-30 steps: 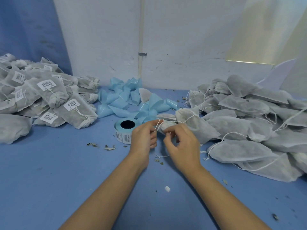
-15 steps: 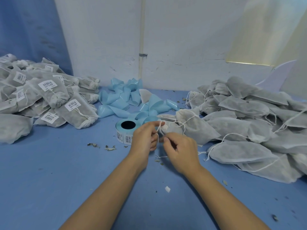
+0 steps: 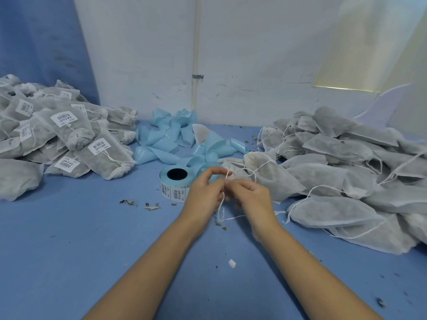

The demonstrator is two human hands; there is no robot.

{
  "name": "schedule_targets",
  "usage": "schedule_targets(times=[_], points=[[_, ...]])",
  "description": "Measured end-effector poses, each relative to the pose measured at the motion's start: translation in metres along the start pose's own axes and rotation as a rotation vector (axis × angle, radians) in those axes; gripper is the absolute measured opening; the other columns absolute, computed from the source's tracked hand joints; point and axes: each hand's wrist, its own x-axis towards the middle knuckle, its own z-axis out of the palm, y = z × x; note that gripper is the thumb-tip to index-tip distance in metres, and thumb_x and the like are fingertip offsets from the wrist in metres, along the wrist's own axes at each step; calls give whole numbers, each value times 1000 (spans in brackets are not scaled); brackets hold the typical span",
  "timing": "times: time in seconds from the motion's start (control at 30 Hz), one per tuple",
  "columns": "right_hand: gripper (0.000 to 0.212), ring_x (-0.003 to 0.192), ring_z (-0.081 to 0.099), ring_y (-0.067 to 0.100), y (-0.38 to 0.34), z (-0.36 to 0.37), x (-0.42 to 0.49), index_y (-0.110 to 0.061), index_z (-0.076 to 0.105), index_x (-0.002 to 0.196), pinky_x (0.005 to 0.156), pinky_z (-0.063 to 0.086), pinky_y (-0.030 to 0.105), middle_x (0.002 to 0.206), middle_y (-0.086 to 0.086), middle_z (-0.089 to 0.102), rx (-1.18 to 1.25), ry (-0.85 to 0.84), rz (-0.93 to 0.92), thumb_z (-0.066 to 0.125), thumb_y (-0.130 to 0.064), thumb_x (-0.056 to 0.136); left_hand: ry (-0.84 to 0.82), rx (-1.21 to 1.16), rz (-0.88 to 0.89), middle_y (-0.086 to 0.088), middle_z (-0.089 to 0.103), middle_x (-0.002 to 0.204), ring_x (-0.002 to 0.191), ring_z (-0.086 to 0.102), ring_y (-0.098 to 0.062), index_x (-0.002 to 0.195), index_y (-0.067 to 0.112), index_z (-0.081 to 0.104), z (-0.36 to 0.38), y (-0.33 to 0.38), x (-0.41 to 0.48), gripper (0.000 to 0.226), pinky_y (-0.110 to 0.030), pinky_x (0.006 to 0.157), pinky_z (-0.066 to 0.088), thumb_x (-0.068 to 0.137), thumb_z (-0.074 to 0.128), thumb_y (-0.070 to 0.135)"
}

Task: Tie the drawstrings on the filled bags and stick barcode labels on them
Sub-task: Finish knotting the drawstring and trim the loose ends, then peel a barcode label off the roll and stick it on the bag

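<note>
Pinching a thin white cotton drawstring (image 3: 222,202) with both hands, mid-table.

Left hand (image 3: 203,192): thumb and forefinger are closed on the cord, which loops up over the forefinger (image 3: 219,172). The other fingers are curled under.

Right hand (image 3: 253,199): fingers curled, thumb and forefinger nipping the same cord just below that loop. The two hands meet at the fingertips.

Slack cord drops between the palms to the blue table top (image 3: 69,250) at 6 o'clock of the grip. A tail then trails off toward 3 o'clock.

Mouth of a grey-white non-woven pouch (image 3: 234,173) sits right behind the fingertips at 12 o'clock. Cannot tell whether the cord belongs to it or to the next pouch along.

- Heap of unlabelled filled pouches (image 3: 346,172), cords loose: 2–3 o'clock of the hands.
- Heap of tied pouches with white barcode labels (image 3: 69,139): 9–10 o'clock.
- Roll of barcode labels on pale blue backing (image 3: 176,181): core hole up, 10 o'clock, just beside the left hand.
- Curled pale blue backing strips (image 3: 171,139): piled at 11–12 o'clock by the wall.
- Dried leaf crumbs (image 3: 151,206): 9 o'clock.
- Small white scrap (image 3: 232,263): 6 o'clock, between the forearms.
</note>
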Motion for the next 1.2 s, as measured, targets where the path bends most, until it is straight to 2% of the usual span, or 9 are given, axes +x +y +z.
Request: schedule_targets(times=[0.1,0.2,0.27,0.43,0.63,0.83,0.93,1.03,1.2], points=[[21,69,64,9,-1,-1,0,-16,75,65,59,46,13,72,1,71,91,-21,92,67,-5,81,-11,72,14,6,34,46,39,26,-7,88,23,55,0,-5,0,18,-21,41,24,88,51,5],[19,81,66,16,-2,-2,1,-15,73,67,84,51,25,78,6,72,154,0,194,65,-6,82,33,32,-40,10,38,41,36,30,-6,88,17,49,3,-8,1,13,-20,40,26,86,54,5],[15,89,68,17,-2,-3,3,-11,73,74,88,52,25,87,8,74,195,-1,237,63,-5,82,70,93,-32,9,42,44,35,35,-6,87,16,49,5,-11,0,13,-19,41,29,84,55,6],[10,81,64,12,-8,-9,8,-9,68,78,82,50,19,99,10,72,379,1,349,60,-7,83,80,301,83,6,50,52,41,41,-6,89,22,54,12,-15,-5,12,-16,42,31,83,59,13],[11,64,47,10,-11,-8,12,-15,63,70,54,24,21,76,2,63,289,-65,353,60,-13,80,107,541,258,9,42,49,48,45,0,74,26,48,13,-16,-12,21,-14,48,33,82,55,8],[19,69,60,8,-12,-6,10,-17,69,68,75,39,27,71,-3,67,360,-104,323,61,-11,84,140,618,371,11,45,48,53,44,-5,56,29,37,6,-19,-11,38,-17,51,32,82,53,7],[14,60,62,9,-9,-5,9,-12,65,75,67,49,26,68,-1,66,552,-92,356,57,-8,86,112,689,377,5,43,51,56,42,-14,65,21,49,10,-20,-11,21,-29,54,33,84,52,11],[13,58,66,11,-7,-9,11,-8,62,79,57,56,22,66,1,68,555,-63,417,55,-6,89,67,786,376,0,54,74,73,52,-21,86,10,62,11,-23,-13,14,-36,67,41,89,49,13],[14,56,65,11,-4,-11,13,-3,63,78,52,53,19,69,8,69,319,-34,371,55,-1,89,153,648,284,0,56,88,80,51,-12,83,5,66,14,-18,-11,15,-22,69,38,87,54,13]])
